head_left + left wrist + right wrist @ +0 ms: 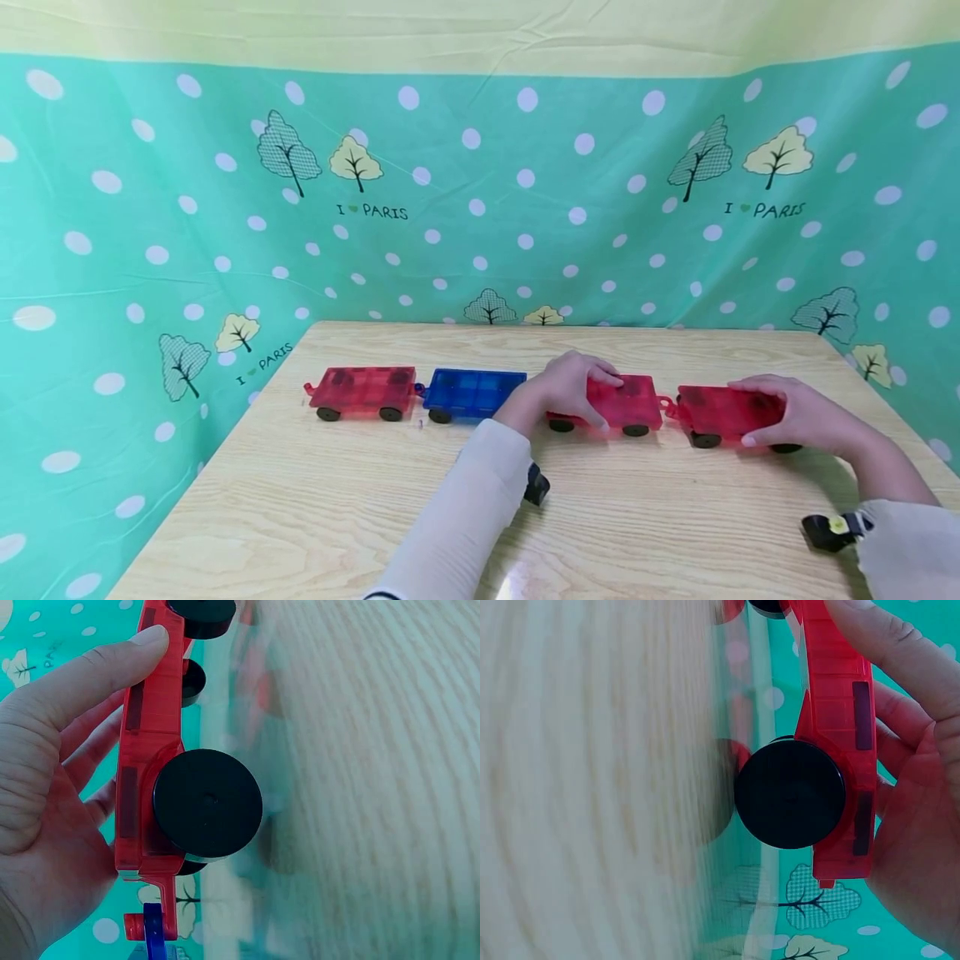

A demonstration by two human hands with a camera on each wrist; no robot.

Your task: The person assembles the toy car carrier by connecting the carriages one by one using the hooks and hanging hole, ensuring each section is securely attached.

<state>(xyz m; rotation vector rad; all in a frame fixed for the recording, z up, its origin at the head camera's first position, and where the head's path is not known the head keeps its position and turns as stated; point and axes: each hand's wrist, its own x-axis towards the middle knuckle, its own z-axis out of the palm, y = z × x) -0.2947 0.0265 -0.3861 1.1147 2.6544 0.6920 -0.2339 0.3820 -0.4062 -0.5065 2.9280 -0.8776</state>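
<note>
Several see-through toy train cars with black wheels stand in a row. My left hand (573,385) grips a red car (633,400) by its long sides, thumb on the near side. My right hand (798,412) holds the rightmost red car (712,410) the same way. Between these two cars the red couplings (667,406) meet; whether they are hooked I cannot tell. In the left wrist view, a blue ring (154,930) sits at the red car's hook (169,911). Left of my left hand stand a blue car (472,392) and another red car (367,390).
The cars stand on a wood-grain table (315,517). Behind and to the left hangs a green dotted cloth (480,225) with printed trees. Black wrist devices (828,532) show near both sleeves.
</note>
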